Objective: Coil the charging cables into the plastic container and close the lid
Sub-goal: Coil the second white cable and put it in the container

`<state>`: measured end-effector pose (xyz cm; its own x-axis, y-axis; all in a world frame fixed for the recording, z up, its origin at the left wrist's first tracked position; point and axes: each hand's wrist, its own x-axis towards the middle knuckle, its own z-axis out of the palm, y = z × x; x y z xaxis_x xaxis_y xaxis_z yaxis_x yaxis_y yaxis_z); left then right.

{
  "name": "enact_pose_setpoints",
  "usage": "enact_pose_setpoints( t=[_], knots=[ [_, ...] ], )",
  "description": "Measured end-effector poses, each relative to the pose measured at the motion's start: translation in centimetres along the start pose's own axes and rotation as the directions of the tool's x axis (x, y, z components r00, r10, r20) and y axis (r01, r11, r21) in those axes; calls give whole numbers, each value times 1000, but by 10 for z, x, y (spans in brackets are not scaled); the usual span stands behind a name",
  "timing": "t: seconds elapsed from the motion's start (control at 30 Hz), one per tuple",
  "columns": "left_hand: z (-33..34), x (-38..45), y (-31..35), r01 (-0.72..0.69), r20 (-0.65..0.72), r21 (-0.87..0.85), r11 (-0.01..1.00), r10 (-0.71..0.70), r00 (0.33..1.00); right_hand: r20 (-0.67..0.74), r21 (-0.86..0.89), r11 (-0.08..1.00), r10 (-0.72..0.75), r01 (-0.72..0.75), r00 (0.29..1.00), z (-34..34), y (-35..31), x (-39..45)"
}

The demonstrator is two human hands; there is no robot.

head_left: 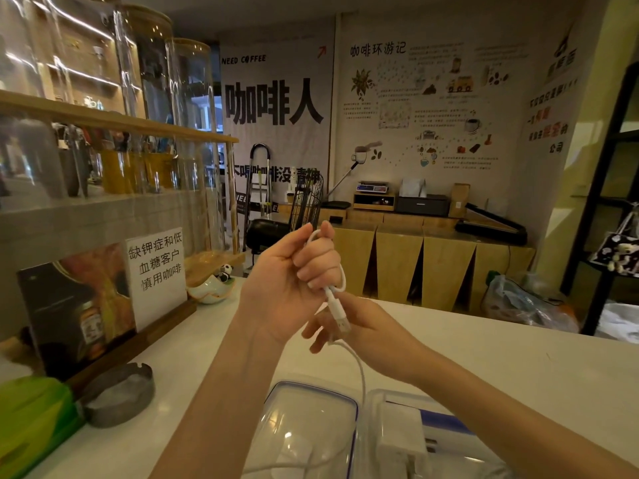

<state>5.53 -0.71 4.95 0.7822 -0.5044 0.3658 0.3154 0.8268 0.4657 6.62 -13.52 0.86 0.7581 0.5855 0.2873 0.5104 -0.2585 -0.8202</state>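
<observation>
Mid-frame, the left hand (294, 281) is curled shut around a few loops of smooth white charging cable (359, 368), held well above the counter (518, 368). The cable's USB plug (340, 318) hangs out below the fist, long axis nearly vertical, metal tip pointing down and slightly right. The right hand (349, 323) sits just behind it, fingers loosely open; can't tell if it's pinching the cord. The slack drops toward the clear, rounded plastic container (311, 426) at bottom centre, with the blue-edged lid (446, 423) beside it.
</observation>
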Motion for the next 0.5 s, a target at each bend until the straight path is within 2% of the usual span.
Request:
enact_pose_setpoints(
  t=[0.17,0.27,0.4,0.5],
  knots=[
    [-2,0,3,-102,70,27,994,100,993,138,-113,994,25,-10,990,5,-5,-17],
    [-3,-2,8,-165,55,88,982,160,985,157,-113,993,42,-24,987,8,-3,-24],
    [1,-5,15,-319,-22,312,895,343,939,137,-127,992,35,-17,990,9,-9,-34],
    [-1,-4,14,-319,-73,536,782,419,905,109,-220,975,-10,33,994,11,-21,-40]
  ],
)
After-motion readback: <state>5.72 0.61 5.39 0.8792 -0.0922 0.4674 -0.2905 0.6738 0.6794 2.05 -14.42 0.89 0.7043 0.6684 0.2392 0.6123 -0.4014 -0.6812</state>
